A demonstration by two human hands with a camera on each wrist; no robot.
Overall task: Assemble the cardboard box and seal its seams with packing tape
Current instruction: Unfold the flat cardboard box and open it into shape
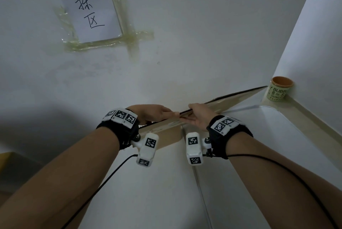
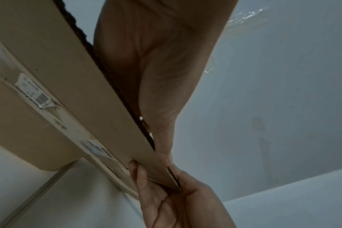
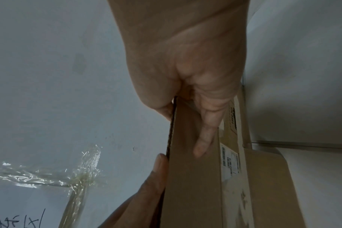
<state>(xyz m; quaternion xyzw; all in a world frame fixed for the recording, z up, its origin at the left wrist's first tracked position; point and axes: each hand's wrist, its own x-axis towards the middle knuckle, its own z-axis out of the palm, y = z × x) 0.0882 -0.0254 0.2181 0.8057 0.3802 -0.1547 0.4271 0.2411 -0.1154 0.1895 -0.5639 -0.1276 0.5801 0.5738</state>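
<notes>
While the cardboard box [image 1: 185,120] is flattened and standing on edge at the far side of the tabletop [image 1: 166,191], close to the wall [image 1: 185,43], I have both hands on its upper edge. My left hand [image 1: 153,114] pinches that edge, thumb on the wall side and fingers on the near face; the left wrist view shows the corrugated edge running down into that pinch. My right hand [image 1: 199,115] grips the same edge just to the right, thumb behind and fingers [image 3: 203,138] laid down the near panel. The two hands nearly touch, fingertip to fingertip.

I judge I hold it this way because the layers have to be drawn apart: with a grip on each layer of the upper edge, I can pull one panel toward me and push the other away until the sleeve opens into a rectangle. Keeping the lower edge on the tabletop lets the surface carry the weight and act as a hinge. I cannot tell whether the two hands hold separate layers or the same one.

Old shipping labels [image 2: 37,94] sit along a fold on the near face. A paper cup [image 1: 279,90] stands at the far right on a ledge, and a handwritten sign [image 1: 87,4] is taped to the wall. No packing tape roll is in view.
</notes>
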